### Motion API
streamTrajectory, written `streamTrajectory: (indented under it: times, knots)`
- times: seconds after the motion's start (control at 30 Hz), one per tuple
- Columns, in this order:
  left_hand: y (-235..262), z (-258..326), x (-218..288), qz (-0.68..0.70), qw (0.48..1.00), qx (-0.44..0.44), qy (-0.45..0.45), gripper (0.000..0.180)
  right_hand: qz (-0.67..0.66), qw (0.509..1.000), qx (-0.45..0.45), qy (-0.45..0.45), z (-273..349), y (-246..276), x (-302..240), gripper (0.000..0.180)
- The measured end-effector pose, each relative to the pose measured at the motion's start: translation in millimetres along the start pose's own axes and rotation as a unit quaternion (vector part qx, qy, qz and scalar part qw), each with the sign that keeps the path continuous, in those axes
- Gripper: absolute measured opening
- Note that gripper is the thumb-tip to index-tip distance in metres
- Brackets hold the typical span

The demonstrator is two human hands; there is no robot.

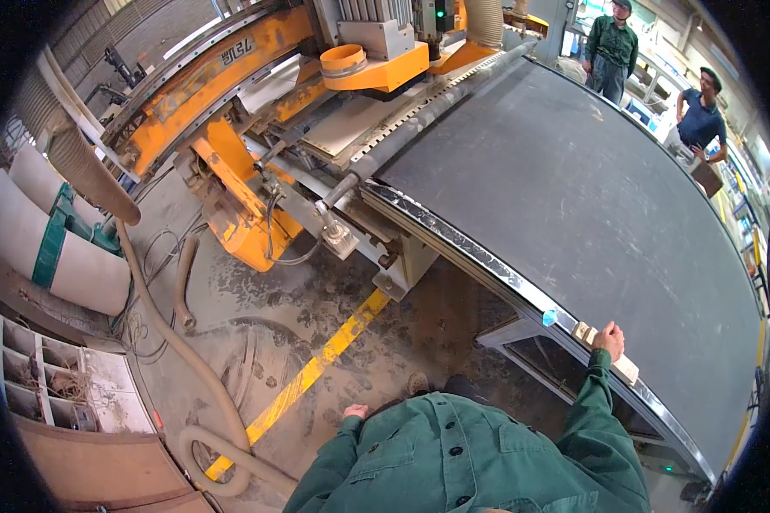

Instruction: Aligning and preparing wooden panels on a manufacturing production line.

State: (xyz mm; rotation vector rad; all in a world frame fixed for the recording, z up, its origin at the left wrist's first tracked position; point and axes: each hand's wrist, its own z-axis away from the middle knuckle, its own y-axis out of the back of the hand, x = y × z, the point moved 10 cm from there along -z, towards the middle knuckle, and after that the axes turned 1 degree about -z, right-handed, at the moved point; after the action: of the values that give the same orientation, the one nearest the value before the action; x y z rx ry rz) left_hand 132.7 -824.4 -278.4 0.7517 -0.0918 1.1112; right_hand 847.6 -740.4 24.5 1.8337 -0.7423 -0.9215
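Observation:
My right hand (609, 342) is at the near metal edge of a wide dark belt table (565, 197), with its fingers curled closed over a pale wooden block (625, 369). Parts of the pale wood show on both sides of the hand, and a notched end (583, 333) sticks out to its left. A small light-blue piece (549, 317) sits on the same edge, farther left. My left hand (356, 411) hangs low beside my body, above the floor. Its fingers are mostly hidden, and nothing is seen in it.
An orange machine (374, 68) with a roller (441, 111) stands at the belt's far left end. Hoses (167, 329) and a yellow line (316, 368) cross the dusty floor. Two people, one in green (612, 47) and one in dark blue (701, 115), stand beyond the belt.

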Motion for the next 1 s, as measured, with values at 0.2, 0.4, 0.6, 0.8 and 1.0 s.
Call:
streamTrajectory:
  times: [0.2, 0.4, 0.6, 0.8, 1.0]
  knots:
    - [1.6, -3.9, -8.2, 0.002, 1.0, 0.0, -0.002, 0.033, -0.009, 1.0, -0.003, -0.004, 1.6, 2.7, -4.8, 0.035]
    - [0.8, -4.3, -4.4, -0.022, 1.0, -0.005, -0.004, 0.032, 0.001, 1.0, -0.003, -0.012, 1.9, 6.4, -2.4, 0.036]
    - [0.5, -1.7, 2.0, -0.006, 1.0, -0.017, -0.007, 0.03, 0.006, 1.0, -0.004, -0.016, 0.5, 5.2, 1.1, 0.037]
    - [3.7, -17.5, -23.3, -0.019, 1.0, 0.012, 0.001, 0.029, -0.01, 1.0, -0.008, -0.016, 3.5, 9.0, -8.6, 0.037]
    - [2.7, -12.7, -11.4, -0.028, 1.0, 0.013, 0.003, 0.029, -0.006, 1.0, 0.011, -0.026, 2.4, 10.3, 1.7, 0.037]
